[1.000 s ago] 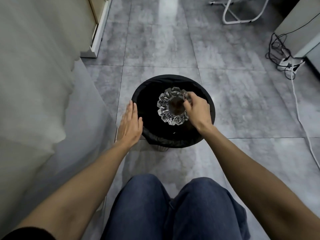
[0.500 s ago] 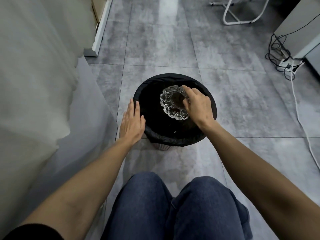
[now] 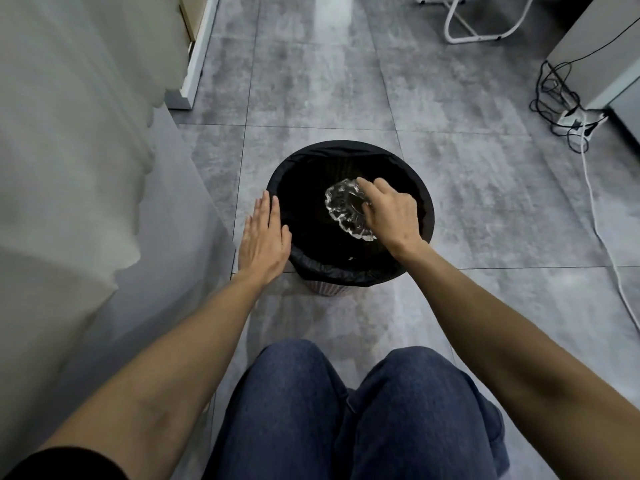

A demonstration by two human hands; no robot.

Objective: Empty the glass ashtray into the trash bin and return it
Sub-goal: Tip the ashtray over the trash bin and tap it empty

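Note:
A cut-glass ashtray (image 3: 344, 206) hangs over the open mouth of the trash bin (image 3: 346, 154), tipped steeply toward the left so its hollow faces sideways and down. My right hand (image 3: 391, 216) grips its right rim, fingers curled over the top edge. The bin is round, lined with a black bag, and stands on the grey tiled floor in front of my knees. My left hand (image 3: 265, 237) lies flat, fingers together and extended, against the bin's left rim.
A pale bed or sofa side (image 3: 86, 202) runs along the left. Tangled cables and a power strip (image 3: 571, 119) lie on the floor at the right, with a white cord trailing toward me. A white metal stand (image 3: 474, 32) is at the back.
My right hand has rolled the ashtray from nearly level to steeply tilted over the bin and shifted it slightly right. The left hand stays on the bin's rim.

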